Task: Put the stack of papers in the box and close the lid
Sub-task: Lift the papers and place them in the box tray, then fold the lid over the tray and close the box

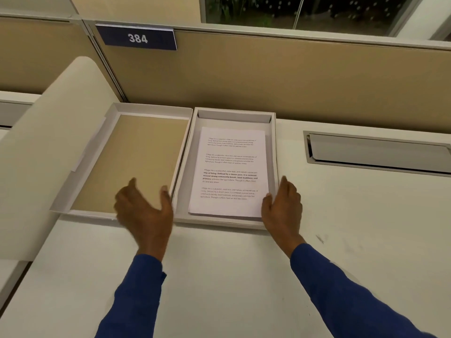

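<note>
A stack of printed white papers lies flat inside the shallow white box at the middle of the desk. The box's lid lies open flat to the left, its tan inner face up. My left hand hovers over the lid's near right corner, fingers spread, holding nothing. Beside the box's right wall, my right hand has its fingers apart, with the fingertips near the papers' lower right corner. Both forearms wear blue sleeves.
A tan cubicle partition with a blue "384" sign rises right behind the box. A recessed cable flap sits in the white desk at right. A cream curved panel stands at the left.
</note>
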Demonstrator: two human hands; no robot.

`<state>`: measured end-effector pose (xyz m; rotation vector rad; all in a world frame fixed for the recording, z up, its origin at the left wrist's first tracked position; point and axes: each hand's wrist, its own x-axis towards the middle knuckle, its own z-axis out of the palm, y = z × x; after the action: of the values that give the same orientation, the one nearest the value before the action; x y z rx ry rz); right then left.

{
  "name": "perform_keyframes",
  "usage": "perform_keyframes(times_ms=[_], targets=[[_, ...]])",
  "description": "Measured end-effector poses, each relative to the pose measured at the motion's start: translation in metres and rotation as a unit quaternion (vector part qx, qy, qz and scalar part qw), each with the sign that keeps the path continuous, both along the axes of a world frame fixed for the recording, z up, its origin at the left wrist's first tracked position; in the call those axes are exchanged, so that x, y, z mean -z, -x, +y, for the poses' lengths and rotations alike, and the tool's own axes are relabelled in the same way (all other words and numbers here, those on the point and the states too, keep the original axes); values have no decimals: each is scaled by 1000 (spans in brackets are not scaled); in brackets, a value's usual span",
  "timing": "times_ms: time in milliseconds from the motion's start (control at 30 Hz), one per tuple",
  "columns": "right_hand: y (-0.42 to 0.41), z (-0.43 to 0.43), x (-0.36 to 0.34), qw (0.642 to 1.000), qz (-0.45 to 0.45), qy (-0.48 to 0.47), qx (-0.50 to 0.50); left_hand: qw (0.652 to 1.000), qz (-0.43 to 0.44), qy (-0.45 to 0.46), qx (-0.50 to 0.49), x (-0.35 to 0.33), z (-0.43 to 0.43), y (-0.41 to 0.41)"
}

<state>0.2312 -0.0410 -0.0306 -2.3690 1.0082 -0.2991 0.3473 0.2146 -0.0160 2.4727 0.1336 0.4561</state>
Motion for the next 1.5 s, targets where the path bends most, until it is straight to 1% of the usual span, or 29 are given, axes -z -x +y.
perform_keyframes(times_ms=[100, 167, 233, 267, 333, 433, 533, 600, 667, 700, 800, 867, 1000, 1167, 1233, 1267, 1333, 1367, 1400, 1433, 1500], targets=[[13, 1, 10, 999, 39, -16, 2, 990, 63, 5, -129, 12, 36, 1], [15, 1, 11, 999, 42, -30, -6, 974, 127, 19, -185, 20, 49, 2], [14, -1, 10, 998, 46, -35, -16, 957, 195, 46, -208, 25, 56, 2], [15, -2, 9, 998, 47, -37, -21, 952, 221, 62, -205, 27, 58, 1], [18, -3, 7, 998, 50, -36, -30, 948, 242, 103, -177, 28, 61, 0], [24, -3, 6, 998, 50, -37, -33, 941, 211, 207, -163, 21, 60, 3], [32, 0, 6, 998, 46, -37, -35, 935, 129, 299, -140, 11, 57, 11], [36, 2, 7, 998, 42, -42, -31, 923, 79, 357, -121, 5, 51, 18], [40, 4, 7, 998, 42, -45, -27, 911, 33, 397, -105, -1, 45, 26], [40, 4, 7, 998, 44, -47, -25, 911, 12, 402, -93, -5, 42, 30], [42, 3, 7, 997, 39, -58, -25, 921, -36, 386, -38, -14, 35, 40], [44, -1, 7, 996, 23, -79, -26, 934, -53, 354, 11, -19, 30, 46], [45, -6, 0, 991, -21, -133, -9, 965, -85, 224, 107, -26, 17, 58], [29, -7, -31, 977, -112, -176, 39, 968, -100, 112, 201, -24, 2, 68], [23, -8, -50, 953, -171, -240, 63, 962, -111, 63, 240, -16, -4, 73], [21, -9, -58, 931, -203, -293, 78, 957, -120, 38, 260, -12, -6, 75], [18, -13, -74, 874, -243, -407, 106, 947, -136, -12, 289, -1, -9, 80], [18, -16, -79, 850, -248, -451, 112, 944, -136, -35, 298, 4, -10, 82], [19, -18, -81, 837, -244, -477, 111, 942, -132, -56, 304, 9, -10, 83], [20, -20, -80, 841, -229, -479, 104, 939, -126, -74, 312, 13, -11, 85], [23, -20, -75, 874, -180, -442, 86, 932, -109, -97, 331, 18, -11, 86]])
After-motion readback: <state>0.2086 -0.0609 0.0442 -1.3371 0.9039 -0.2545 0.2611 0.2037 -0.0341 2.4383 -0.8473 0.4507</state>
